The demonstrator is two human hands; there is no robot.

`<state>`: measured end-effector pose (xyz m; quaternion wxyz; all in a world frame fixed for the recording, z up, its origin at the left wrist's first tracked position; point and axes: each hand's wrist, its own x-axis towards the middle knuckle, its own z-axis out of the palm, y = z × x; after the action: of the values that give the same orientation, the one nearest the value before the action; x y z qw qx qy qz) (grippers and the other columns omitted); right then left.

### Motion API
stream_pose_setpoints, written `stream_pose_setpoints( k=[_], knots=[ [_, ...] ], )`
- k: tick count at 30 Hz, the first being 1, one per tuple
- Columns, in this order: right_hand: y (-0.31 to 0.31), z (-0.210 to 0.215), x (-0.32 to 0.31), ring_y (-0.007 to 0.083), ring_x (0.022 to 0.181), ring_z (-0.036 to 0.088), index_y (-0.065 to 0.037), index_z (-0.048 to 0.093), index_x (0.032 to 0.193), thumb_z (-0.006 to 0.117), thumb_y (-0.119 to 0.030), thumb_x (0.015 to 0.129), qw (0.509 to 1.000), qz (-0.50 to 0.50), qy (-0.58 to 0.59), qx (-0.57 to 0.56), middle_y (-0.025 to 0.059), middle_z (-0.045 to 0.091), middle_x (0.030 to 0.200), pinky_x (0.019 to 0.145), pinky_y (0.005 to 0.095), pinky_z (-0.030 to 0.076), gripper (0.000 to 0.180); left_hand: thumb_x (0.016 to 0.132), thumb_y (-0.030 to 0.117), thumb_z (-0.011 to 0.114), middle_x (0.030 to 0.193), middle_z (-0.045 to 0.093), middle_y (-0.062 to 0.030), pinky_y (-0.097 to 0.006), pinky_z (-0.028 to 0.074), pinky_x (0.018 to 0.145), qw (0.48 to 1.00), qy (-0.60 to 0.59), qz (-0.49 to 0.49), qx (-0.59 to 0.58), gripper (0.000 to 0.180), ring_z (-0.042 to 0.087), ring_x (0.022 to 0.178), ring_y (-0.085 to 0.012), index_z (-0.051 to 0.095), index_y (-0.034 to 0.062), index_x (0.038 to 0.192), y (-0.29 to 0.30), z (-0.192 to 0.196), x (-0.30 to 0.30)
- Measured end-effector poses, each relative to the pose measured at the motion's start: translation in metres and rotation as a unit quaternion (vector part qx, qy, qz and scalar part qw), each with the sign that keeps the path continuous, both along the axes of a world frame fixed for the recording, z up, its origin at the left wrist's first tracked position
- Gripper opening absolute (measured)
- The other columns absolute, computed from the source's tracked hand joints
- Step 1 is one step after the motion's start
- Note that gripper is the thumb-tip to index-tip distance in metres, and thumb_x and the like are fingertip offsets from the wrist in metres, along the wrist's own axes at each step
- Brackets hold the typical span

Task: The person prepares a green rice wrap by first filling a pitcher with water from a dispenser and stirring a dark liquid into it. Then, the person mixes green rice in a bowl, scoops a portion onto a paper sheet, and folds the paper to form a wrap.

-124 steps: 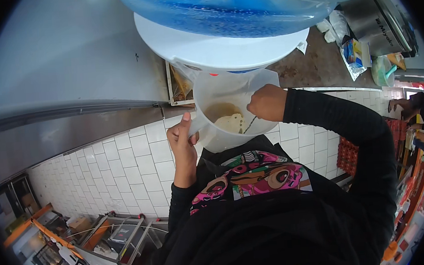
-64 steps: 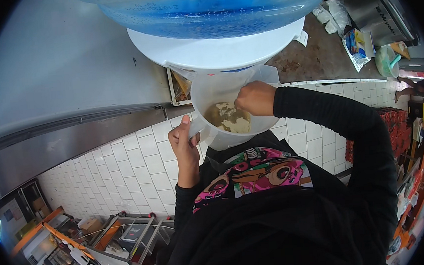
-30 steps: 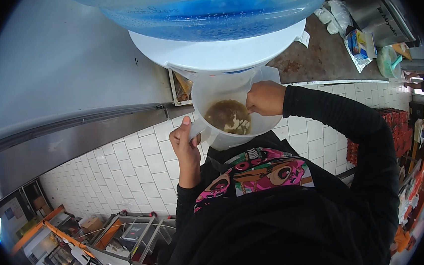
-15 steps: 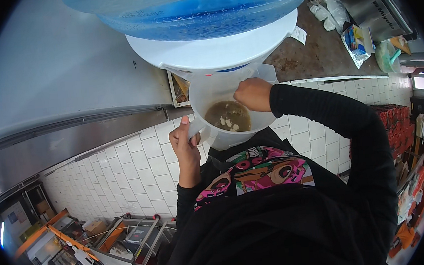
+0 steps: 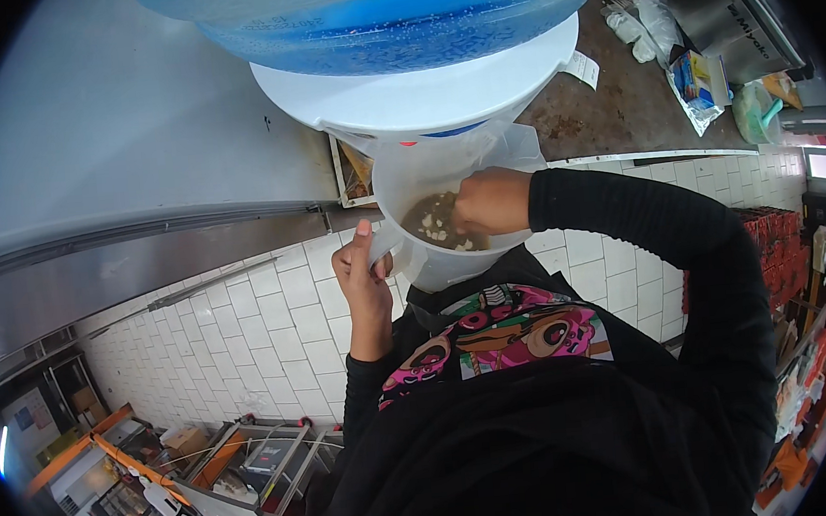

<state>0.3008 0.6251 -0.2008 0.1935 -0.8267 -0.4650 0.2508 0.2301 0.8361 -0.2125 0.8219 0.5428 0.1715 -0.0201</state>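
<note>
A large translucent plastic jug (image 5: pixel 438 273) is held in front of my apron, below a white water dispenser (image 5: pixel 420 102). My left hand (image 5: pixel 364 279) is wrapped round the jug's handle, thumb up. Inside the jug is brownish, murky liquid (image 5: pixel 422 228) with pale clumps floating on it. Over this liquid my right hand (image 5: pixel 493 201) reaches in past the right side of the rim, its fingers closed and pointing down. Whatever those fingers grip, if anything, is hidden by the hand and the liquid.
A big blue water bottle (image 5: pixel 415 35) sits on the dispenser. To the left is a broad pale metal surface (image 5: pixel 149 114). On the brown counter (image 5: pixel 596 113) at right lie plastic bags (image 5: pixel 657 23) and a blue box (image 5: pixel 695 81). Red stacked crates (image 5: pixel 772 254) stand farther right.
My right hand has shifted slightly left and lower inside the jug, covering more of the liquid. The pale clumps have moved about and spread. My left hand keeps its hold.
</note>
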Motion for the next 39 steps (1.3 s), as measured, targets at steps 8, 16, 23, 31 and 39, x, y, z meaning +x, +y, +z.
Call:
stream_pose_setpoints(
  k=[8, 16, 23, 31, 39],
  knots=[
    [-0.008, -0.010, 0.008, 0.0327, 0.069, 0.061, -0.003, 0.063, 0.067, 0.056, -0.011, 0.068, 0.988, -0.069, -0.120, -0.074, 0.0161, 0.061, 0.068, 0.062, 0.0406, 0.049, 0.011, 0.086, 0.024, 0.053, 0.040, 0.030, 0.0029, -0.024, 0.014, 0.037, 0.999, -0.034, -0.003, 0.007, 0.038, 0.023, 0.033, -0.0064, 0.043, 0.0097, 0.052, 0.000, -0.005, 0.001],
    [-0.021, 0.010, 0.001, 0.0328, 0.065, 0.059, -0.005, 0.064, 0.064, 0.057, -0.012, 0.071, 0.997, -0.032, 0.053, -0.048, 0.0152, 0.059, 0.062, 0.060, 0.0418, 0.047, 0.012, 0.085, 0.021, 0.056, 0.041, 0.030, 0.0022, -0.026, 0.015, 0.040, 1.000, -0.006, -0.003, 0.002, 0.051, 0.024, 0.036, -0.0074, 0.032, 0.0117, 0.040, 0.002, 0.000, 0.002],
    [-0.026, -0.018, 0.002, 0.0327, 0.069, 0.059, -0.006, 0.064, 0.070, 0.057, -0.015, 0.072, 0.988, -0.122, -0.082, -0.041, 0.0158, 0.059, 0.068, 0.061, 0.0412, 0.047, 0.011, 0.085, 0.022, 0.056, 0.041, 0.031, 0.0023, -0.025, 0.016, 0.040, 1.000, -0.008, -0.012, 0.004, 0.052, 0.024, 0.036, -0.0072, 0.032, 0.0118, 0.041, 0.001, 0.001, 0.001],
    [-0.010, -0.030, 0.002, 0.0319, 0.071, 0.059, -0.006, 0.064, 0.075, 0.057, -0.015, 0.074, 0.989, -0.111, -0.092, -0.011, 0.0157, 0.059, 0.070, 0.062, 0.0412, 0.048, 0.011, 0.085, 0.023, 0.056, 0.040, 0.030, 0.0023, -0.025, 0.016, 0.040, 1.000, -0.010, -0.011, 0.005, 0.052, 0.025, 0.036, -0.0072, 0.032, 0.0116, 0.040, 0.000, 0.000, 0.001],
    [-0.005, 0.011, 0.003, 0.0319, 0.068, 0.059, -0.007, 0.065, 0.070, 0.059, -0.020, 0.074, 0.997, 0.011, 0.060, -0.044, 0.0136, 0.059, 0.067, 0.063, 0.0412, 0.047, 0.015, 0.085, 0.024, 0.057, 0.041, 0.031, 0.0023, -0.025, 0.017, 0.041, 1.000, 0.003, 0.006, 0.001, 0.053, 0.025, 0.036, -0.0073, 0.032, 0.0116, 0.040, 0.001, 0.002, 0.000]
  ],
)
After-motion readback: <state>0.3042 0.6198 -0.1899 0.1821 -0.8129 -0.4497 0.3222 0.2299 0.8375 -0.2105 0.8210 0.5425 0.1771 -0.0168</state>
